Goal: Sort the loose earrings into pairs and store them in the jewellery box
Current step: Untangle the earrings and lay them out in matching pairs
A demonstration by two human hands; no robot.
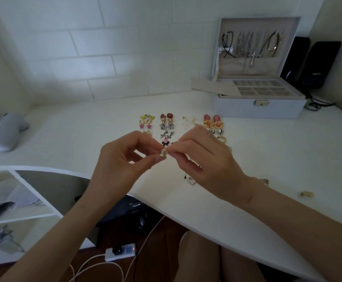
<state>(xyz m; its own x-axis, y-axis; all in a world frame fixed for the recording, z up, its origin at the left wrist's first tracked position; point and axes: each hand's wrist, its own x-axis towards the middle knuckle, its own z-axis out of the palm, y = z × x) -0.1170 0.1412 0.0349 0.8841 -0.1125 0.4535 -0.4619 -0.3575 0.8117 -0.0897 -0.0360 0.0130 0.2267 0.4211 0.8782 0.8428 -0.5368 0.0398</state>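
My left hand (123, 159) and my right hand (204, 159) meet above the white desk (278, 159), both pinching a small gold earring (164, 153) between thumb and fingertips. Behind them, earrings lie sorted in columns: yellow hearts and pink stars (145, 122), red-and-silver drops (166, 123), pink-and-gold round ones (213, 121), cameos (216, 131). The pale blue jewellery box (257, 106) stands open at the back right, its tray compartments looking bare and necklaces hanging in its lid. Loose pieces lie near my right wrist: a pearl one (191, 181) and a gold one (307, 193).
A grey rounded object (7, 132) sits at the desk's left. Black speakers (310, 64) stand behind the box with cables. A beige flat insert (213, 86) leans at the box's left. Below the desk edge are shelves, a power strip (121, 251) and cords.
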